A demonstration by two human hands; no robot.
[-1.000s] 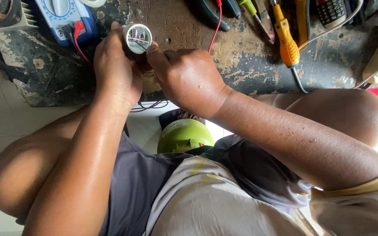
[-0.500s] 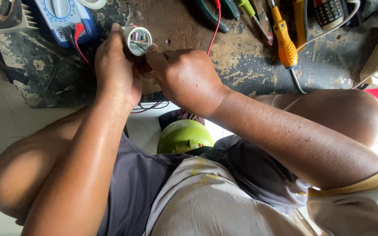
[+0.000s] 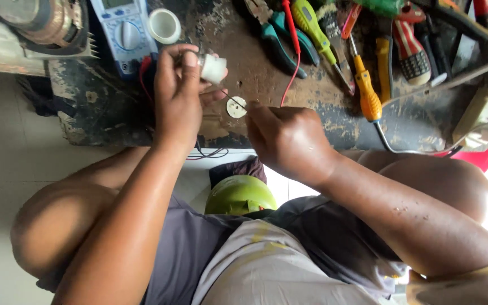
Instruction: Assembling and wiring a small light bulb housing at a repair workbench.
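Note:
My left hand (image 3: 179,99) grips a small white cylindrical lamp body (image 3: 213,68) over the worn dark workbench (image 3: 244,56). My right hand (image 3: 286,138) pinches a small round white disc (image 3: 236,107), which hangs on thin wires running from the lamp body. The two hands are a short way apart, with the disc between them, just below the lamp body.
A blue multimeter (image 3: 121,31) with red leads and a white ring-shaped cap (image 3: 164,25) lie behind my left hand. Pliers (image 3: 275,34), several screwdrivers (image 3: 362,85) and other tools crowd the bench's right side. A green round object (image 3: 238,195) sits between my knees.
The disc has come off the white lamp body. My right hand drew it down and to the right, while my left hand kept the body and tilted it.

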